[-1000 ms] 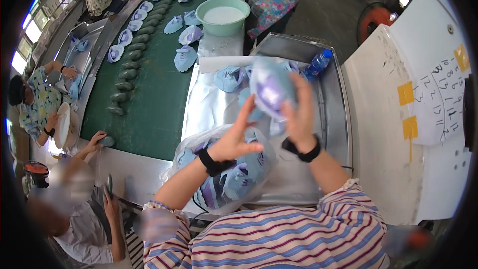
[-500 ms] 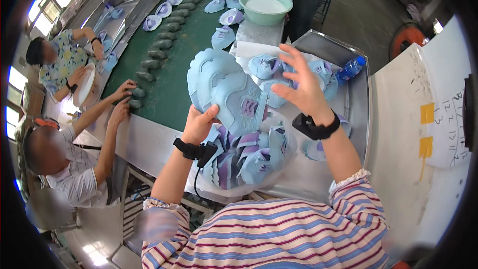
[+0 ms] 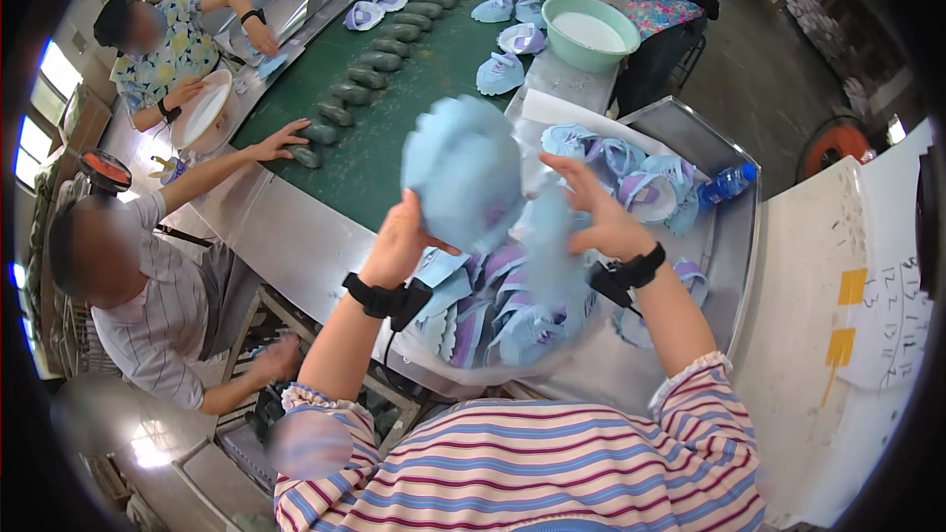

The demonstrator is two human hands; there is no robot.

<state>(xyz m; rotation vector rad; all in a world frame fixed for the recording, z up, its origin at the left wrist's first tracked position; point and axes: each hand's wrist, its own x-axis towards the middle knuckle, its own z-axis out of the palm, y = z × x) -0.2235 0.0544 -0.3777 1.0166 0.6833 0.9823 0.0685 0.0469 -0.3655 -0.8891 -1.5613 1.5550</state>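
Between and below your left hand (image 3: 396,246) and right hand (image 3: 613,224) sit shoe uppers (image 3: 530,335); beyond the left hand, shoe lasts (image 3: 368,77) line the belt (image 3: 426,110) — beyond the right, a bottle (image 3: 727,185) lies in the tray (image 3: 731,244).

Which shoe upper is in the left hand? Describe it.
Start at the long green work surface, then find the striped sleeves in the foreground. The left hand there holds a light-blue shoe upper. Unlike the uppers piled below, it is held aloft, and looks bigger than the blurred piece at the right hand.

Lt-blue shoe upper (image 3: 458,175) held up, blurry 2nd upper (image 3: 550,241) beside.
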